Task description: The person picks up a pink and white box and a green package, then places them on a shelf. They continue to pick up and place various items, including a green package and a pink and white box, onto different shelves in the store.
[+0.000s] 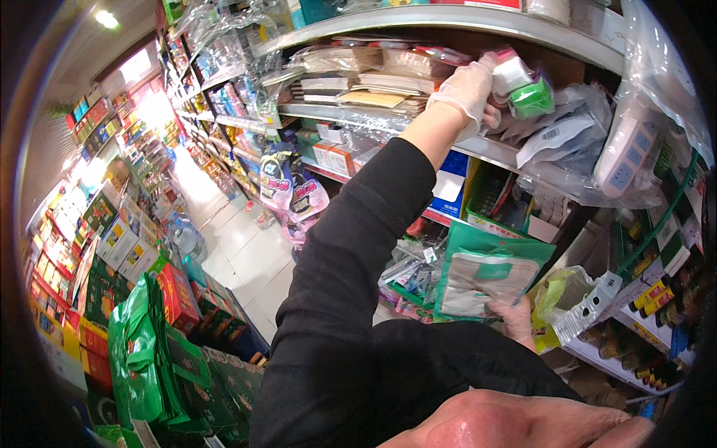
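My left hand point(468, 92), in a thin clear glove, reaches up to the shelf at arm's length. Its fingers are closed around the near end of a clear plastic pack point(521, 84) with white and green pieces inside. Lower down and closer to my body, my right hand point(515, 319), also gloved, grips a flat green packet point(493, 269) by its lower right edge. A pale, grey-white content shows on the packet's front. Grey plastic bags point(566, 126) lie on the shelf just right of my left hand.
Stacked paper envelopes point(386, 84) fill the shelf point(347, 115) left of my hand. Purple detergent bags point(294, 185) hang beside the aisle floor point(246, 246). Green shopping bags point(137, 353) stand at lower left. A wrapped power strip point(627, 145) hangs at right, above a light plastic bag point(566, 297).
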`<action>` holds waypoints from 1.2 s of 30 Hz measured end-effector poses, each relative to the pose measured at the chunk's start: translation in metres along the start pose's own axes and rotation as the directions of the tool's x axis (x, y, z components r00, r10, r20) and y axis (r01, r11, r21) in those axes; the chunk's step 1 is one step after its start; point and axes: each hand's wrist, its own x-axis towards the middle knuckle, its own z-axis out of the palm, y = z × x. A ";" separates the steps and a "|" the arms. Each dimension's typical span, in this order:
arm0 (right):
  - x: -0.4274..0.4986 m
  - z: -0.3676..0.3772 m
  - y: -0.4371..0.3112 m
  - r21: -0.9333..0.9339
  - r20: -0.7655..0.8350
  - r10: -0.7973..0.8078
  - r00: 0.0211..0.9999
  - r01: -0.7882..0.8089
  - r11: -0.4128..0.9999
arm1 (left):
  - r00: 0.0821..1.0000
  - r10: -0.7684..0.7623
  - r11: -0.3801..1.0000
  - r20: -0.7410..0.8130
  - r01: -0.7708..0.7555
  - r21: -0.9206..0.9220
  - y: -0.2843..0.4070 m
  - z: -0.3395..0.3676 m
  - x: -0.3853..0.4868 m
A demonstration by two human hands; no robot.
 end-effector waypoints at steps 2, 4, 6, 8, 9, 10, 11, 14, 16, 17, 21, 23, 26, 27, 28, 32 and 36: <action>0.003 0.003 0.003 0.004 0.009 0.023 1.000 -0.023 1.000 | 0.967 0.255 0.894 0.002 -0.236 0.381 -0.012 -0.016 0.011; 0.007 0.003 0.007 -0.004 0.026 0.031 0.999 -0.031 1.000 | 0.944 0.320 0.848 -0.078 -0.249 0.468 -0.023 -0.025 0.021; 0.012 -0.002 0.016 -0.026 0.032 0.025 0.999 -0.024 0.999 | 0.971 0.221 0.928 -0.089 -0.181 0.327 -0.027 -0.023 0.017; 0.018 -0.005 0.026 -0.045 0.030 0.034 0.999 -0.033 0.998 | 0.978 0.194 0.954 -0.082 -0.168 0.246 -0.026 -0.022 0.010; 0.021 -0.006 0.030 -0.054 0.019 0.038 0.999 -0.036 0.998 | 0.971 0.224 0.962 -0.085 -0.207 0.176 -0.026 -0.018 -0.003; 0.025 -0.005 0.033 -0.067 0.041 0.047 0.998 -0.044 0.997 | 0.955 0.287 0.948 -0.072 -0.273 0.163 -0.025 -0.022 -0.014; 0.028 -0.001 0.035 -0.081 0.066 0.056 0.996 -0.051 0.995 | 0.957 0.278 0.957 -0.087 -0.268 0.115 -0.023 -0.025 -0.025; 0.039 0.008 0.048 -0.132 0.130 0.056 0.990 -0.039 0.991 | 0.961 0.263 0.959 -0.081 -0.252 0.128 -0.029 -0.040 -0.052; 0.041 0.010 0.052 -0.161 0.135 0.061 0.989 -0.039 0.986 | 0.945 0.310 0.950 -0.106 -0.304 0.067 -0.041 -0.040 -0.084; 0.044 0.017 0.053 -0.171 0.141 0.073 0.987 -0.049 0.984 | 0.929 0.346 0.938 -0.128 -0.341 0.061 -0.047 -0.044 -0.106; 0.057 0.058 0.061 -0.208 0.279 0.097 0.956 -0.038 0.977 | 0.872 0.472 0.876 -0.131 -0.447 0.181 -0.081 -0.075 -0.221; 0.056 0.085 0.056 -0.207 0.359 0.196 0.912 -0.127 0.970 | 0.895 0.358 0.923 -0.264 -0.296 0.246 -0.115 -0.096 -0.280; 0.068 0.116 0.092 -0.270 0.522 0.201 0.829 -0.063 0.961 | 0.777 0.151 0.965 -0.611 0.019 0.263 -0.148 -0.106 -0.371; 0.070 0.124 0.094 -0.332 0.516 0.259 0.817 -0.088 0.939 | 0.698 0.107 0.959 -0.708 0.116 0.259 -0.156 -0.107 -0.402; 0.070 0.138 0.096 -0.389 0.535 0.322 0.781 -0.110 0.915 | 0.597 0.132 0.955 -0.791 0.138 0.263 -0.174 -0.106 -0.434; 0.086 0.170 0.129 -0.497 0.678 0.379 0.630 0.012 0.868 | 0.287 0.191 0.940 -0.939 0.221 0.259 -0.190 -0.069 -0.522; 0.057 0.216 0.164 -0.444 0.831 0.315 0.458 0.205 0.872 | 0.122 0.406 0.844 -0.906 0.331 0.422 -0.164 -0.012 -0.616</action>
